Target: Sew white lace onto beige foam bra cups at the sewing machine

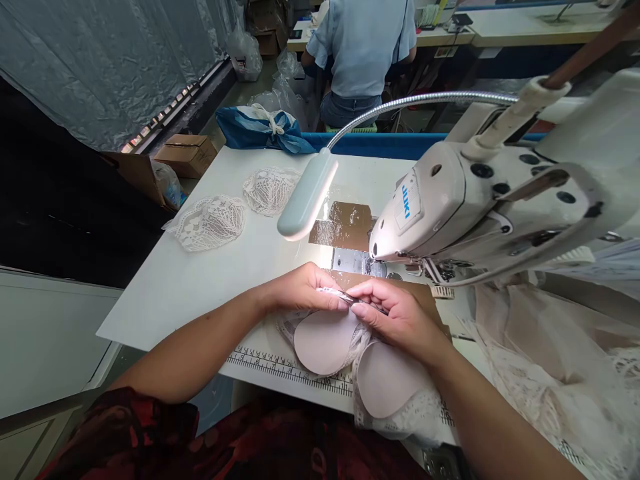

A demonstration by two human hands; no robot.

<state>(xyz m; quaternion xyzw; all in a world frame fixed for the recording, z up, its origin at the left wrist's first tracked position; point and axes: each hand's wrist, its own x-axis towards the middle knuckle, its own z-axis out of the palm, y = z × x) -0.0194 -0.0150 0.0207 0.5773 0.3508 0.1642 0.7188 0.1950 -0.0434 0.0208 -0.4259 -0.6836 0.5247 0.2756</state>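
A pale pink lace bra with two smooth cups hangs over the table's front edge, below my hands. My left hand is closed, pinching a strip of its white lace edge between thumb and fingers. Close against it, my right hand is closed around a slim dark metal tool that looks like thread snips; the fingers hide most of it. The tool's tip meets the lace at my left thumb. Just beyond both hands is the needle area of a white sewing machine.
Two loose lace cups lie on the white table, at the left. A lamp on a bent metal neck hangs above it. More lace fabric is piled at the right. A printed ruler runs along the front edge. A person sits ahead.
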